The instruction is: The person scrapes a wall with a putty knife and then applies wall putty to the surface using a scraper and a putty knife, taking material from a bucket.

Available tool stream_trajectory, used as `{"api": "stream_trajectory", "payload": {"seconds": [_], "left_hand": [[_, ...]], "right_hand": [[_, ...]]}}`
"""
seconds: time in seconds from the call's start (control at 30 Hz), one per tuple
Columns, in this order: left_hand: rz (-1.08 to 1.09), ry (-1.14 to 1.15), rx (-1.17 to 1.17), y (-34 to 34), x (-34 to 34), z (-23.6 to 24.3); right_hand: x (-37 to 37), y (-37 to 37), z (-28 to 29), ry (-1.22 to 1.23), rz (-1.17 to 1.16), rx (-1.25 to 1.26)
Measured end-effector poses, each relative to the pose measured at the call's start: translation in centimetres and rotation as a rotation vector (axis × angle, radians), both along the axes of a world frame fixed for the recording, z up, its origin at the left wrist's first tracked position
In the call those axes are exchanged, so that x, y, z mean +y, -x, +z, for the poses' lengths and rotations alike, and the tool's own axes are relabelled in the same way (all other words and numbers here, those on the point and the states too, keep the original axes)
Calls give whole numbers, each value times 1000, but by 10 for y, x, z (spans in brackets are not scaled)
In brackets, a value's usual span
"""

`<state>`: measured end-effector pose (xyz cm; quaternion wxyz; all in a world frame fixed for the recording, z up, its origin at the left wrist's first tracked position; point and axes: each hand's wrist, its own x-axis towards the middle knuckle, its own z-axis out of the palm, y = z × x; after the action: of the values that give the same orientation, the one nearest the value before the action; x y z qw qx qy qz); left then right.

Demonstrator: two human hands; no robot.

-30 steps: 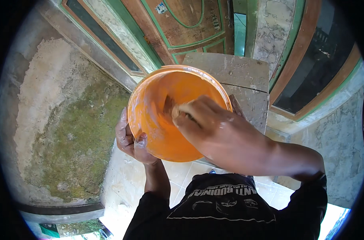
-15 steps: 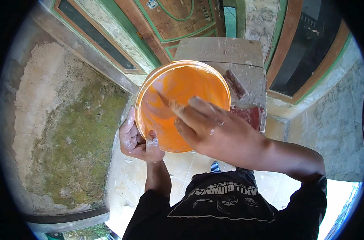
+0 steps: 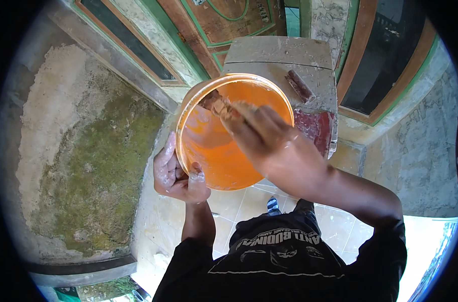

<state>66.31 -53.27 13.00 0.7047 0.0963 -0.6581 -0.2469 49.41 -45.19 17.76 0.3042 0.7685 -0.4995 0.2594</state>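
An orange bucket (image 3: 229, 161) is tipped so that its open mouth faces me, its inner wall smeared with whitish residue. My left hand (image 3: 181, 176) grips the near-left rim, thumb over the edge and fingers outside; white smears cover its skin. Reaching into the mouth, my right hand (image 3: 279, 148) is closed around a small scraper (image 3: 214, 104) with a brown blade and a light, wood-like handle. The blade lies against the upper-left inner wall, and its far end is hard to make out. Blur softens the right fingers.
Behind the bucket stands a worn, stained table (image 3: 284, 50), bearing a brown cylindrical piece (image 3: 300, 86) and a dark red flat piece (image 3: 317, 132). Beyond it is a wooden door (image 3: 224, 25) with green trim. A mossy patch (image 3: 98, 176) lies left; floor tiles (image 3: 239, 206) show below.
My right hand has swung the scraper up along the inner wall toward the rim, turning its blade more broadly into view. The left hand keeps its hold on the bucket.
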Motion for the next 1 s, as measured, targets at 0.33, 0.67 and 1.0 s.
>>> {"api": "stream_trajectory", "payload": {"seconds": [0.33,0.67,1.0], "left_hand": [[50,-53,-6,-17,13,2],[4,-70,27,-20,7,5],[-27,-42,14,-23,2,11]], "right_hand": [[13,-22,1,13,87,-36],[18,-20,19,-177,123,5],[19,-12,18,-169,305,72]]}}
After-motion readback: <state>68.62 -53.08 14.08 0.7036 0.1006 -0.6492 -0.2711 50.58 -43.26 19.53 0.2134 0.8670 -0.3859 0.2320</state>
